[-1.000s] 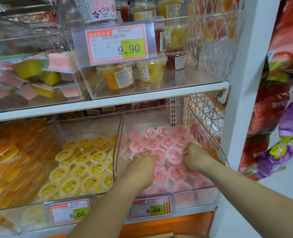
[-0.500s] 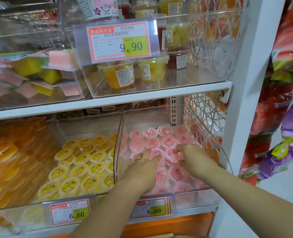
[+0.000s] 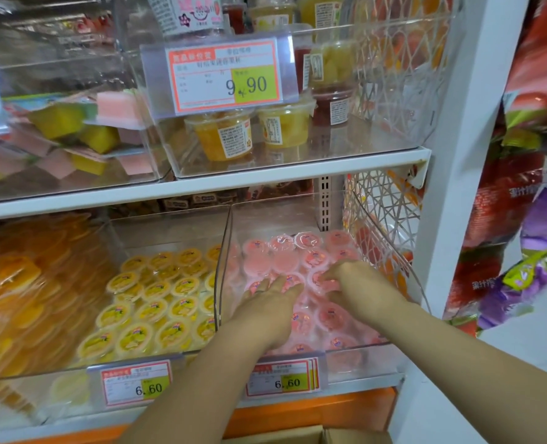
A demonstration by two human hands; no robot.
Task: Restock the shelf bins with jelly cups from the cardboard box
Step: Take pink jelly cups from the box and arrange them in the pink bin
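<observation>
Shelf bin [image 3: 275, 216]: hands [image 3: 265, 306] [image 3: 358, 283] palm-down on jelly cups [image 3: 329, 315], right fingers [image 3: 328, 278] perhaps curled.

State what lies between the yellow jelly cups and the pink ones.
The clear plastic bin wall, standing upright between them in the head view.

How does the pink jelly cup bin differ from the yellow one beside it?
The pink bin holds pink-lidded cups; the yellow bin holds yellow-lidded cups. The left hand and right hand touch cups in the pink bin; no hand is in the yellow bin. The pink bin stands right of the yellow bin. Both are clear, with 6.60 price tags.
</observation>
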